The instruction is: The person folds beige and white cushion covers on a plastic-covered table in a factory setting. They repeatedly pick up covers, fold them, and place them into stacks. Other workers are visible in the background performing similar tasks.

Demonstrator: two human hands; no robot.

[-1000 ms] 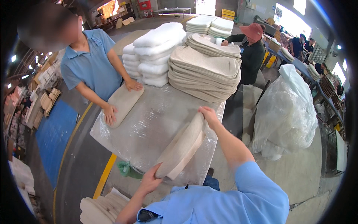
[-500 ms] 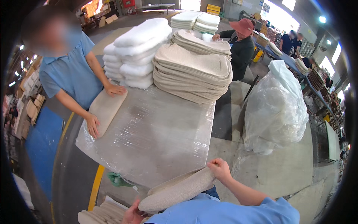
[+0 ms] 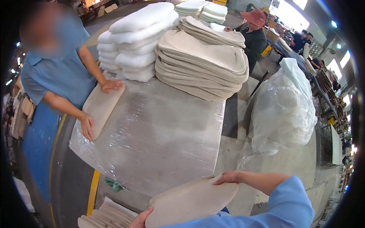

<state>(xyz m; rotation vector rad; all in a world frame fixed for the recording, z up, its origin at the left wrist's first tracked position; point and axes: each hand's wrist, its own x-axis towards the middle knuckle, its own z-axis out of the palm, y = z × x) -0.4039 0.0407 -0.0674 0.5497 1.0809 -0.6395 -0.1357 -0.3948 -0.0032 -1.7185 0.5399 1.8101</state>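
Note:
A beige fabric cushion cover (image 3: 192,201), flat and rounded at its ends, is held between my two hands at the near edge of the table. My left hand (image 3: 142,219) grips its left end, with the thumb on top. On its far right edge, my right hand (image 3: 228,177) is closed, thumb on the upper face and the other fingers mostly hidden. A tall stack of similar beige covers (image 3: 201,66) sits at the far side of the table. A co-worker presses both hands on a beige cushion (image 3: 102,108) at the left edge.
Clear film covers the table (image 3: 163,140). White padding (image 3: 138,26) is piled beside the covers. More beige pieces (image 3: 106,216) lie low at the left, near a green bundle (image 3: 113,185). A large clear plastic bag (image 3: 281,110) stands right; a person in a red hat (image 3: 254,17) is behind.
The cover in my hands has turned its broad face up and shifted right. My right hand has moved slightly right along its edge. The co-worker's hands stay on the cushion.

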